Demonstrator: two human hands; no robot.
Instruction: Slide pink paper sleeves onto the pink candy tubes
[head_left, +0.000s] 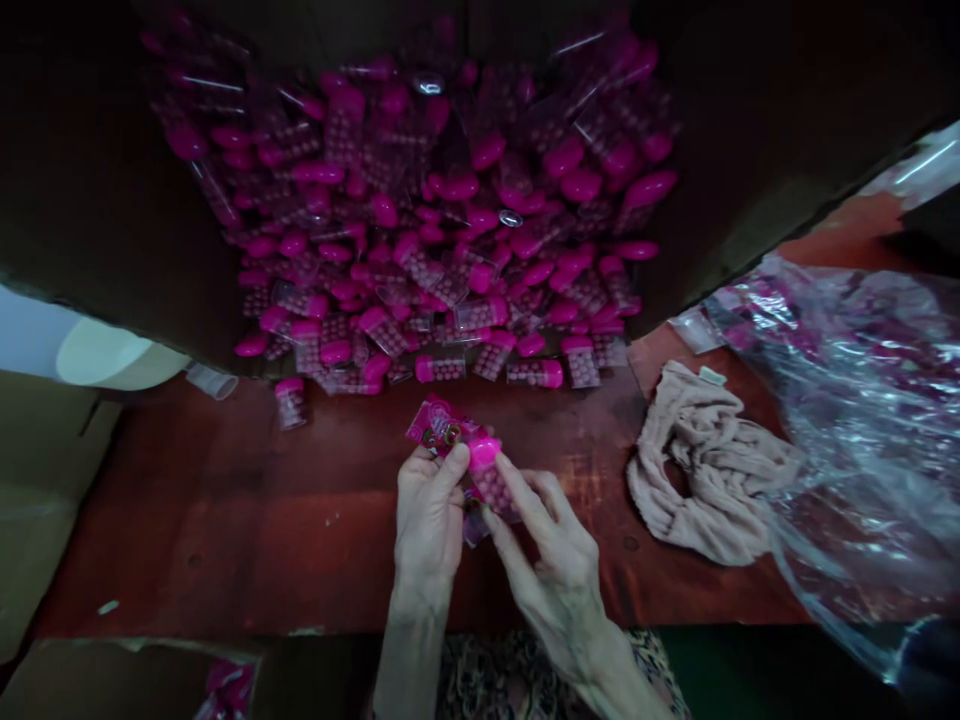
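One pink-capped tube [489, 485] | left hand [429, 530] holding it | right hand [559, 575] pinching it

A pink-capped clear tube [489, 480] of pink balls is held between the left hand [429, 530] and the right hand [551, 570], with a printed pink packet [439, 425] pressed against it. A heap of matching tubes [405, 240] is piled beyond, at the far edge of the brown-red surface [225, 520]; a beige cloth [709, 470] and a clear plastic bag [862, 430] are laid to the right.
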